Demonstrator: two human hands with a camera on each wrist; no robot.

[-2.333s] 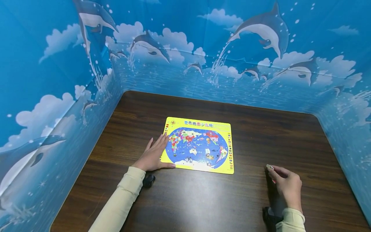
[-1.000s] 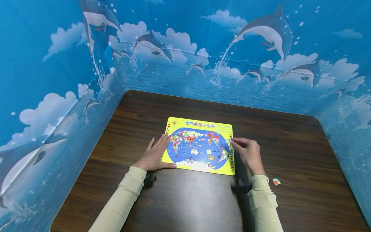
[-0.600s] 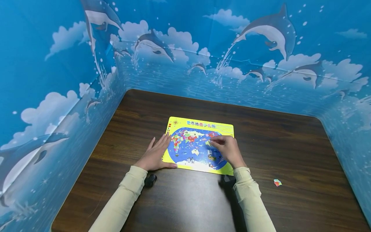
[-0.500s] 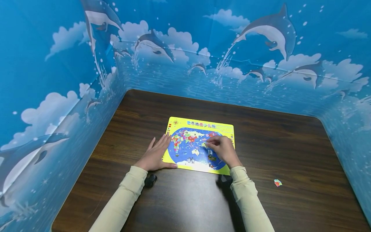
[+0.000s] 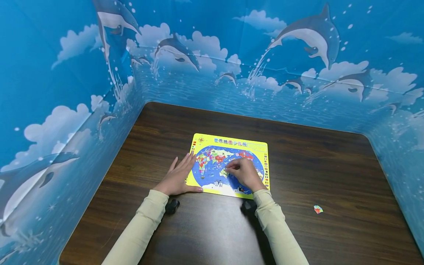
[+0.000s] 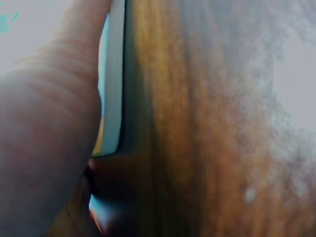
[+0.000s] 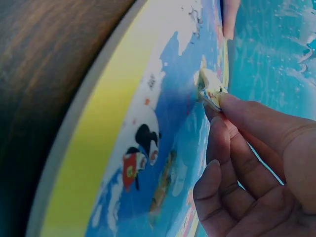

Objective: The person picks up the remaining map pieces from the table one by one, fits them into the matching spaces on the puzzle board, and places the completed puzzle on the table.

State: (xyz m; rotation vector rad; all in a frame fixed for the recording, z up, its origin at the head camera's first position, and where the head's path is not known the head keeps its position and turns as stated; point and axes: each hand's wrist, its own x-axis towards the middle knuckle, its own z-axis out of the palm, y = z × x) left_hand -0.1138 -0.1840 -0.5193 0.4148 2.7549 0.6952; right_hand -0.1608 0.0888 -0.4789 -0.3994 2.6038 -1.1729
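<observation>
A yellow-bordered world map puzzle board (image 5: 228, 191) lies on the table. My left hand (image 5: 179, 176) rests spread along its left edge, the thumb at the lower edge. In the left wrist view, part of the left hand (image 6: 44, 128) covers the board's side. Between thumb and forefinger, my right hand (image 5: 245, 173) pinches a small pale yellow puzzle piece (image 7: 214, 97). That piece is right at the whitish Australia-shaped spot on the map, tilted against the surface in the right wrist view. The right forearm and hand cover the lower right of the map.
A small red and green puzzle piece (image 5: 318, 209) lies on the dark wooden table (image 5: 331, 165), right of my right forearm. Blue dolphin-printed sheets (image 5: 212, 92) rise along the table's back and sides.
From the right side of the table, my right hand has carried a piece leftward over the board to the Australia spot. The red and green piece now lies on the table. My left hand stays put.
</observation>
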